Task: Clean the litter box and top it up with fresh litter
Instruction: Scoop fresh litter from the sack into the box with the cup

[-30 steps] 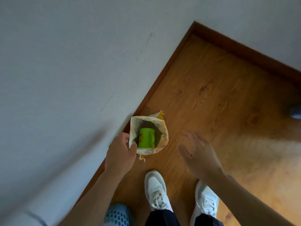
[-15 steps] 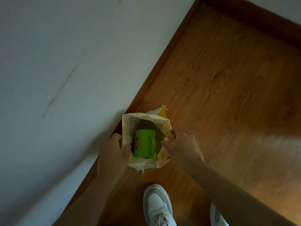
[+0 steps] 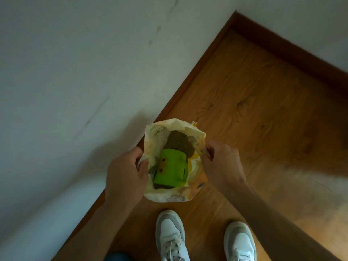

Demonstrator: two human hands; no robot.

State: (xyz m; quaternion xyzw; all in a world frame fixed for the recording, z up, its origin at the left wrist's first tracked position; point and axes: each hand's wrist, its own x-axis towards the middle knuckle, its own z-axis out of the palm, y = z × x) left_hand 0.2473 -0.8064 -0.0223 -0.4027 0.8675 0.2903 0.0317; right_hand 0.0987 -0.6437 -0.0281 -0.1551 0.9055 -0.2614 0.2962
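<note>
Your left hand (image 3: pixel 125 178) pinches the bag (image 3: pixel 175 197) rim at 9 o'clock with curled fingers, and your right hand (image 3: pixel 221 163) pinches the rim at 3 o'clock the same way, so the mouth is held wide. The bag stands on the wood floor (image 3: pixel 263 119) by the white wall (image 3: pixel 66 81), just past your white shoes (image 3: pixel 170 234) at 12 o'clock. Inside it, a green cup (image 3: pixel 172 169) lies on its side on the brown litter (image 3: pixel 179 143).
</note>
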